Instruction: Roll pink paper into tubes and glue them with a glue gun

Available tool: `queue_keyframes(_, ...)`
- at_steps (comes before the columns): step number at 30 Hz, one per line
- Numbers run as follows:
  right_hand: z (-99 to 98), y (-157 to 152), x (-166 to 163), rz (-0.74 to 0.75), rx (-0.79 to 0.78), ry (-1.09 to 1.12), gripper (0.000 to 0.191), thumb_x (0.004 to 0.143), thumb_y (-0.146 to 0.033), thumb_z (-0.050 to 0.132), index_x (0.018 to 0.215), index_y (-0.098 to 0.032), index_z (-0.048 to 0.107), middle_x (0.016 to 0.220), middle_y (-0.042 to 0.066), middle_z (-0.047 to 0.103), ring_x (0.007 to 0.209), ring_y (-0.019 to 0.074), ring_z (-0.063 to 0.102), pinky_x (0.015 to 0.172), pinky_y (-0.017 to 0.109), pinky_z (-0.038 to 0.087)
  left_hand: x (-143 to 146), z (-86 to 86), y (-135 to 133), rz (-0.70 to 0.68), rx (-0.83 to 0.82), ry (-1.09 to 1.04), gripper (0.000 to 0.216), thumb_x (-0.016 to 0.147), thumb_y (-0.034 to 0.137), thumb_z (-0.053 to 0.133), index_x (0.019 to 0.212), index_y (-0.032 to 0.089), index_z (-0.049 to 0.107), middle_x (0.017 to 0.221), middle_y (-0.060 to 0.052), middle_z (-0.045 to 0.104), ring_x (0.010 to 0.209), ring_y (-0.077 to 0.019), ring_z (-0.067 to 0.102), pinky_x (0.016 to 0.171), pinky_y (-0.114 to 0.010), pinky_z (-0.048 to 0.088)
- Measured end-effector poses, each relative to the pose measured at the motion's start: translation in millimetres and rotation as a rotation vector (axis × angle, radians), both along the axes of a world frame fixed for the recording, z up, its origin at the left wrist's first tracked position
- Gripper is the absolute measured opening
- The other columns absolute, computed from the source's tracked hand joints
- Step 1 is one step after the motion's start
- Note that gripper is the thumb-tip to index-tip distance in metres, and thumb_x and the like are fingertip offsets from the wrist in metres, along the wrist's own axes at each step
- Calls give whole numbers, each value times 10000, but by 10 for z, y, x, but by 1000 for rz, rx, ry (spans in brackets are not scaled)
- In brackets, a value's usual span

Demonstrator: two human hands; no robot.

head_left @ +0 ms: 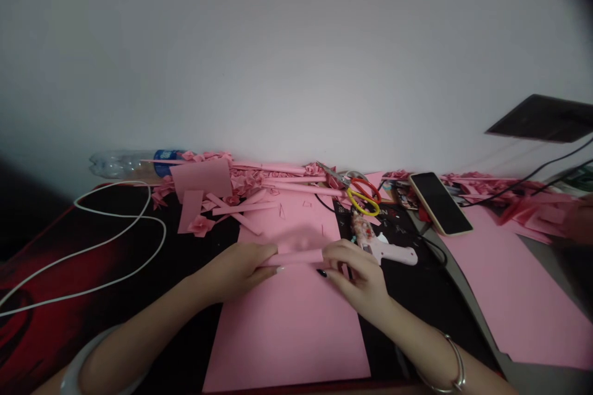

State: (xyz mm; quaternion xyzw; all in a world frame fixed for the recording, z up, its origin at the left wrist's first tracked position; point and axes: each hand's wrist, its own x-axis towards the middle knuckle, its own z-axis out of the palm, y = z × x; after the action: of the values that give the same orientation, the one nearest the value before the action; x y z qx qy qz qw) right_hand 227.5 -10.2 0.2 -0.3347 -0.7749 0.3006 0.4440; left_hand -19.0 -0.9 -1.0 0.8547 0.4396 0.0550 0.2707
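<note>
A rolled tube of pink paper [299,258] lies level between my hands, above a large pink paper sheet [287,339]. My left hand [238,270] grips the tube's left end, thumb toward me and fingers behind. At the other end my right hand [354,271] pinches the tube between thumb and fingers. Just past my right hand lies a white glue gun [393,253] with a crusted nozzle end. Scissors [364,197] with red and yellow handles rest on the paper pieces behind it.
Folded pink paper pieces [245,185] and paper strips pile along the wall. A clear plastic bottle [123,163] lies at the back left, near a looped white cable [162,241]. To the right are a phone [442,203], another pink sheet [528,290] and black cords [523,182].
</note>
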Motion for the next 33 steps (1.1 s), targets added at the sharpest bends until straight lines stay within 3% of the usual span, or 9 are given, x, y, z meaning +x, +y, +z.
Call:
queue_keyframes(5,-44,-9,-67,-69,-426,101,142,781,-241,598,910,-187,618,562,-33,550,482,111,503,452,221,412,53,9,-2,108,91,212,153,909,289,408,841,186,497,776,-55,647,668,-220,608,533,-258,317)
queue_keyframes(8,-93,-11,-95,-56,-559,178,116,794,-290,597,850,-189,586,516,-47,556,394,84,446,382,197,354,85,7,-20,114,91,219,157,912,288,404,864,183,510,818,-71,661,702,-226,621,544,-257,333)
queue_keyframes(11,-134,-19,-76,-62,-495,188,117,831,-285,570,753,-197,565,551,-20,616,363,77,446,358,197,351,97,6,-39,85,57,145,174,914,297,398,848,185,515,796,-53,646,710,-211,608,565,-252,347)
queue_keyframes(16,-94,-34,16,-48,-104,11,93,841,-186,574,783,-208,643,577,1,644,466,126,585,444,231,462,59,11,-38,14,-98,-86,259,916,380,394,772,185,486,695,5,543,621,-150,510,554,-227,332)
queue_keyframes(20,-19,-19,45,7,42,-10,122,834,-129,570,796,-209,654,653,26,680,555,149,629,519,256,499,41,34,-49,-23,-233,-196,314,916,411,392,697,187,405,635,39,415,558,-116,410,515,-219,289)
queue_keyframes(26,-15,3,30,-47,9,-40,73,826,-191,587,805,-207,654,637,23,645,541,147,583,497,263,467,52,34,-55,-2,-228,-175,320,914,406,394,677,196,345,621,46,384,546,-112,380,508,-229,258)
queue_keyframes(33,-69,-39,-20,-13,-321,263,226,866,-365,552,1050,-237,527,671,-9,558,500,116,501,449,231,431,20,-30,-3,30,-136,-158,327,914,407,385,669,199,325,605,52,372,537,-111,369,511,-235,249)
